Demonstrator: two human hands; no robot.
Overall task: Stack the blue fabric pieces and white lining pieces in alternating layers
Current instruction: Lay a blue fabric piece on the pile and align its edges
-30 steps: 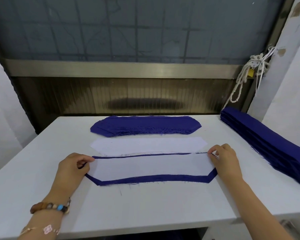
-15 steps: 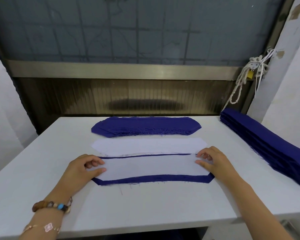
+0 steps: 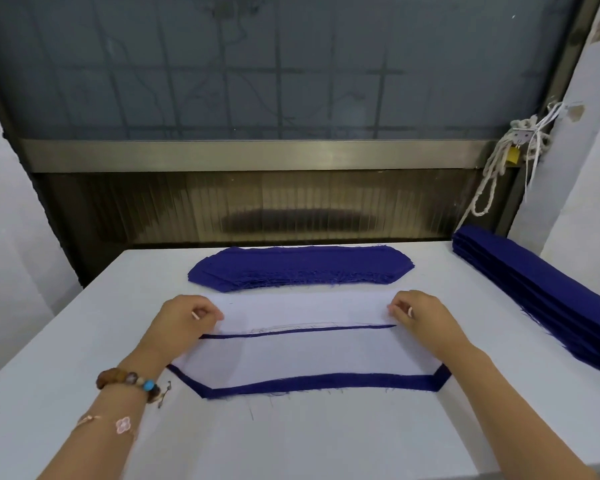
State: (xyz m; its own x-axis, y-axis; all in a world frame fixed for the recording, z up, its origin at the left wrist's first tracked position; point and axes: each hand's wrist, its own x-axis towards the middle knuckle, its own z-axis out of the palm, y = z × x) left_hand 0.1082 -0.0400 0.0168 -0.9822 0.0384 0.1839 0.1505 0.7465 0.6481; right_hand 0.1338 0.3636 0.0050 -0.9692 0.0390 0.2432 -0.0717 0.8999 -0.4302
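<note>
Pose: left hand, right hand palm-down, each pinching end of white lining piece.

no readable text, label or number on any surface in view

Table, lower frame. At centre, nearest the lower edge, a layered stack is laid; a lining pile is set just behind it, and a fabric pile behind that. A side stack is laid along the right edge. The lining pile's ends are pinched by the left hand and right hand.
</note>
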